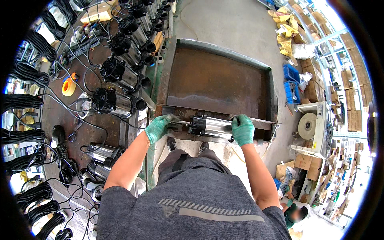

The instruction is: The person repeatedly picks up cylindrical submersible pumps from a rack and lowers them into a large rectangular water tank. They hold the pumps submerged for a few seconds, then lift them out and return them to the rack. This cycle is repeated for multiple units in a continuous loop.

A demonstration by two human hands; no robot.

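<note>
A shiny steel pump motor (218, 127) with a black ribbed end lies sideways in front of me, over the near edge of a rusty metal tray (216, 80). My right hand (243, 130), in a green glove, is closed on its right end. From the black end a thin metal shaft (183, 122) points left. My left hand (159, 127), also in a green glove, is closed at the shaft's far tip. Its fingers partly hide what they hold there. A metal bar (256, 120) crosses the tray just behind the motor.
On the left bench stand several steel pumps (114, 103) with black cables, beside an orange tape roll (69, 87). Coiled black cables (24, 104) line the far left. Blue bins (292, 74), cartons and shelving fill the right. Another person (295, 216) is at lower right.
</note>
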